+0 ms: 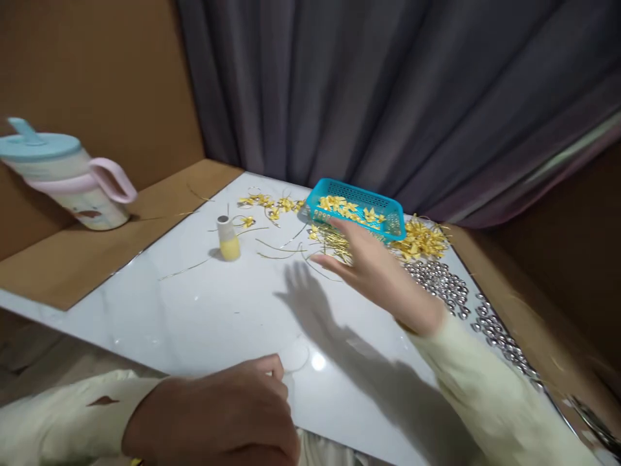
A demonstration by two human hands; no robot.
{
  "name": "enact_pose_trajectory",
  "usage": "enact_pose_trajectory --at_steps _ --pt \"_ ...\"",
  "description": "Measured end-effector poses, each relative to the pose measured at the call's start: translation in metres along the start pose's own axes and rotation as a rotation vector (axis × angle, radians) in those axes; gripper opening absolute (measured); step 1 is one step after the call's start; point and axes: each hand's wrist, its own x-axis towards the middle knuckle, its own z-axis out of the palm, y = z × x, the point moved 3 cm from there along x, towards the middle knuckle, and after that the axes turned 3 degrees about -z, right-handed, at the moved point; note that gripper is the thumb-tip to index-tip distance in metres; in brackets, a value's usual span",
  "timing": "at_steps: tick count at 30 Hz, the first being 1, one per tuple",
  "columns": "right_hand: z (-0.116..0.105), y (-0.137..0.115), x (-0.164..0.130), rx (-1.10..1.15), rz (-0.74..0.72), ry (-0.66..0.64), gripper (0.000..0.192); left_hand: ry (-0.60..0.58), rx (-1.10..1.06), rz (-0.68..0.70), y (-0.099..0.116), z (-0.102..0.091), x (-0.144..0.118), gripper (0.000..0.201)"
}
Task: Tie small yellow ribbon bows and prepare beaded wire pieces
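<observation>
My right hand [383, 272] hangs above the white table with thumb and fingers apart, holding nothing. It is nearest to a bundle of gold wires [337, 243] and a turquoise basket [395, 226], partly covering both. In the basket lie several yellow flower-shaped pieces [339, 206]. Low at the front edge, my left hand [218, 414] is closed with its fingers curled under. Anything inside it is hidden. A small bottle [229, 239], grey above and yellow below, stands left of the middle with loose gold wires around it.
More yellow flowers lie left [272, 204] and right [422, 238] of the basket. Many shiny silver pieces [441, 285] spread along the table's right edge. A tumbler [82, 188] with a pink handle and blue lid stands at the left. A dark curtain [339, 90] hangs behind.
</observation>
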Motion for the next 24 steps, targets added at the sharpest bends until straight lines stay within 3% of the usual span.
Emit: enact_pose_trajectory --at_steps 2,5,7,9,12,15,18,21,24 --pt "0.032 -0.049 0.063 0.158 -0.252 -0.048 0.082 0.082 -0.007 -0.035 -0.005 -0.008 -0.011 0.035" --pt "0.079 -0.093 0.120 0.322 -0.324 -0.112 0.103 0.202 -0.077 -0.128 -0.021 -0.021 -0.031 0.035" --pt "0.104 -0.105 0.138 0.339 -0.287 -0.141 0.081 0.312 -0.157 -0.195 -0.036 -0.029 -0.046 0.034" --pt "0.120 -0.109 0.145 0.335 -0.241 -0.157 0.043 0.439 -0.256 -0.298 -0.053 -0.036 -0.058 0.035" --pt "0.123 -0.106 0.143 0.358 -0.196 -0.131 0.012 0.535 -0.368 -0.509 -0.073 -0.043 -0.070 0.040" --pt "0.095 -0.091 0.128 0.425 -0.162 -0.062 0.013 0.541 -0.435 -0.684 -0.080 -0.046 -0.071 0.041" --pt "0.036 -0.050 0.097 0.459 -0.091 0.072 0.018 0.553 -0.460 -0.795 -0.078 -0.045 -0.066 0.040" --pt "-0.042 0.026 0.042 0.357 0.071 0.296 0.022 0.539 -0.468 -0.875 -0.076 -0.037 -0.058 0.038" --pt "-0.114 0.120 -0.034 0.044 0.398 0.600 0.022 0.493 -0.465 -0.929 -0.073 -0.029 -0.048 0.040"
